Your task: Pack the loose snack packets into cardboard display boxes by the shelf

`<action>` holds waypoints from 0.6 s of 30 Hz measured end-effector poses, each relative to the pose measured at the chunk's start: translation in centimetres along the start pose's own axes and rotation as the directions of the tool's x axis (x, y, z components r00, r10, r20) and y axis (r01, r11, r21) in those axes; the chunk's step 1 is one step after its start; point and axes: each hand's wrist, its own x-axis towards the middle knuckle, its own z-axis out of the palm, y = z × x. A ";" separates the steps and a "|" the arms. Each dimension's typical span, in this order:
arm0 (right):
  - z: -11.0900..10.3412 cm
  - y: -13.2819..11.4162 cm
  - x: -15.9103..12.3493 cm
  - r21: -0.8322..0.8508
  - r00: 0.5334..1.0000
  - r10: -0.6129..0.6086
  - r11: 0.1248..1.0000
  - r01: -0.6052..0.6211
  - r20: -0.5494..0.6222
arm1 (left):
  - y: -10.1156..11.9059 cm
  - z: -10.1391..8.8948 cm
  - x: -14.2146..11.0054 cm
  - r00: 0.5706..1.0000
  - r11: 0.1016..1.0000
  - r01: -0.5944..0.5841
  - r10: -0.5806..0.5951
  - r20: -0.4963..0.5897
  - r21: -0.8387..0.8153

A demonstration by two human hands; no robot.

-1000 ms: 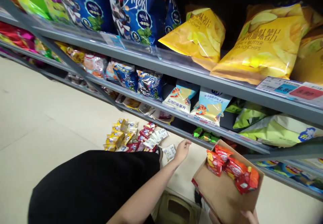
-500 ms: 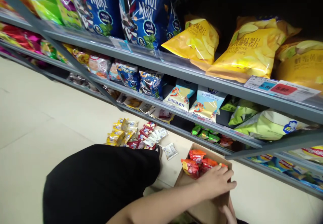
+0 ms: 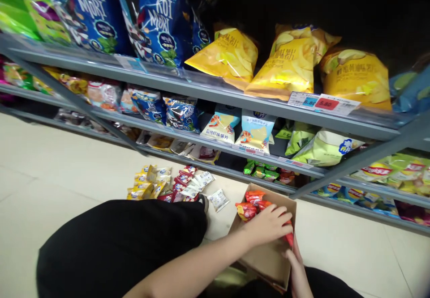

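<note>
A brown cardboard box (image 3: 268, 257) is held low in front of me, tilted, with several red and orange snack packets (image 3: 250, 204) inside. My left hand (image 3: 268, 224) reaches across into the box, its fingers curled over the red packets at the box's right side. My right hand (image 3: 295, 266) grips the box at its lower right edge, with only part of the hand showing. My black-clothed lap (image 3: 117, 244) fills the lower left.
Grey shop shelves (image 3: 215, 94) run across the view with blue (image 3: 154, 16) and yellow chip bags (image 3: 289, 63) on top and smaller bags below. Yellow, red and white small packets (image 3: 168, 184) lie in a pile on the pale floor by the bottom shelf.
My left hand went from hanging open above the floor packets into the box and onto the red packets. The box came down lower and closer to the floor.
</note>
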 end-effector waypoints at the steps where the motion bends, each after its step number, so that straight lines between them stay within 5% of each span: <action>1: 0.0 -0.1 -0.4 0.014 1.000 0.005 1.000 -0.005 -0.009 | 0.0 -0.2 -0.2 1.000 1.000 0.004 -0.004 0.003 -0.006; 4: 0.0 -0.4 -1.5 0.049 1.000 0.009 0.999 -0.008 -0.027 | 0.1 -0.3 -0.7 0.998 0.998 0.052 -0.052 0.021 -0.030; 12: 0.1 0.2 -2.1 0.065 1.000 0.021 0.998 -0.021 -0.001 | 1.6 1.3 -0.6 0.998 0.999 -0.038 0.040 0.057 -0.032; 18: 1.0 -0.2 -2.2 0.033 1.000 -0.006 0.999 0.006 0.011 | 0.6 0.8 -2.2 0.999 1.000 -0.006 0.007 0.035 -0.013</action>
